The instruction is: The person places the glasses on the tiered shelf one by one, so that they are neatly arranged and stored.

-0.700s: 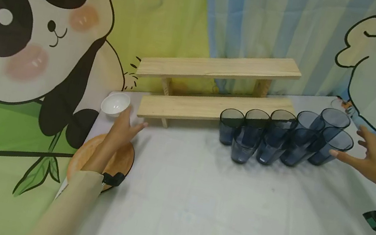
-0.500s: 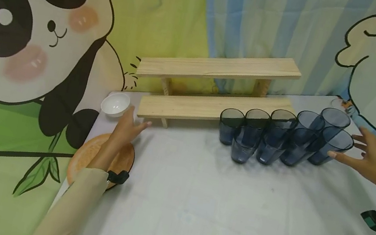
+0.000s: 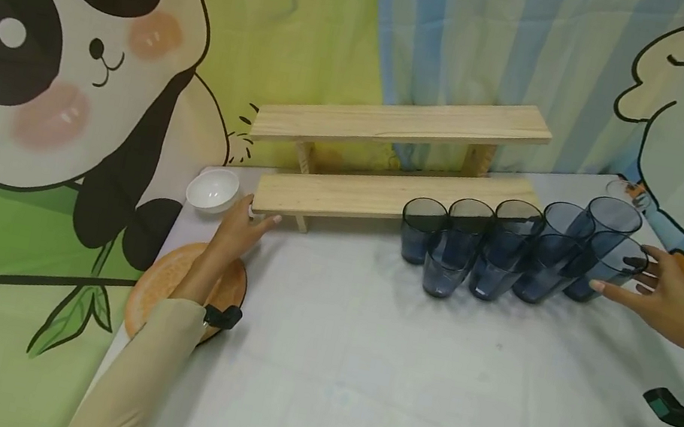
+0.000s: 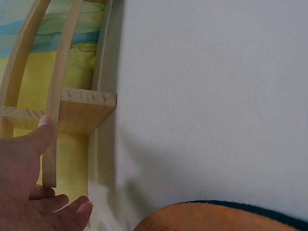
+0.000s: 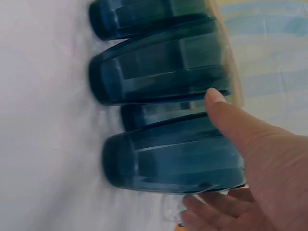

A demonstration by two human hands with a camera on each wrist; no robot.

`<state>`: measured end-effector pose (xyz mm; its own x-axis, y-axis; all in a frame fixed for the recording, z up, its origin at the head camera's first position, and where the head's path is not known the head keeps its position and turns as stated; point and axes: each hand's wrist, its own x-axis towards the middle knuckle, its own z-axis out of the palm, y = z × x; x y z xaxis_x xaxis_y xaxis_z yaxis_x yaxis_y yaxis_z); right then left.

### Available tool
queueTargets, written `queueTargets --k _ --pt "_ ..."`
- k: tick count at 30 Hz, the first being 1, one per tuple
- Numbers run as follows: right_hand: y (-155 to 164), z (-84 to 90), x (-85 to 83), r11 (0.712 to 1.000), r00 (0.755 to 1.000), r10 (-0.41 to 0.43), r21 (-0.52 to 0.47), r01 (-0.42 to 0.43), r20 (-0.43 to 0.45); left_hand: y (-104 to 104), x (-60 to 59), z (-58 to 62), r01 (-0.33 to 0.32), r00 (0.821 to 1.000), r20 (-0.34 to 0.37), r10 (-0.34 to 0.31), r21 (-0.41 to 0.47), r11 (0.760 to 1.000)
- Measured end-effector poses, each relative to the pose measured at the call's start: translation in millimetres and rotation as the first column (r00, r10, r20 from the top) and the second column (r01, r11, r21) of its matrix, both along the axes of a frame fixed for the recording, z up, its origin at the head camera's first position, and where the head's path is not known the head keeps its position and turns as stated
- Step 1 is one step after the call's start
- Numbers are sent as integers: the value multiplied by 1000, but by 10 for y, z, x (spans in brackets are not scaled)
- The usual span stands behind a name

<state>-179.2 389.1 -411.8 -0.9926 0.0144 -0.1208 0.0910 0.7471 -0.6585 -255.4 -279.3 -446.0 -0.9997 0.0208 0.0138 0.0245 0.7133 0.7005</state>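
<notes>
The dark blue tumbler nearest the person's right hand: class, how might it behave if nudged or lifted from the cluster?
The end tumbler looks smooth and glossy, so a grip may slip. It is tall and narrows toward its base, so a push near the rim could tip it. It stands close against the neighbouring tumblers, so a nudge from the right hand probably shifts them too.

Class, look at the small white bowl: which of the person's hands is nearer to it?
Left. The left hand lies just beside the white bowl, at the wooden shelf's end; the right hand is far across the table, at the cups.
</notes>
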Motion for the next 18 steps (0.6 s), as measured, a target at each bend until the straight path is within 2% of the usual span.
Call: queueTargets --k 4,11,15,18 --pt "-3 -94 -8 997 1000 2 -72 -3 -12 15 -17 -3 -10 1000 -7 10 2 1000" --pt "14 -299 -16 989 1000 -7 -148 11 27 -15 -9 22 -38 999 -4 38 -22 999" --pt "21 -439 -26 973 998 24 -229 -37 -60 1 -26 27 -32 999 -9 32 3 999" --pt "-4 -517 -16 976 989 4 -214 -35 -145 24 -51 22 -28 999 -22 28 12 1000"
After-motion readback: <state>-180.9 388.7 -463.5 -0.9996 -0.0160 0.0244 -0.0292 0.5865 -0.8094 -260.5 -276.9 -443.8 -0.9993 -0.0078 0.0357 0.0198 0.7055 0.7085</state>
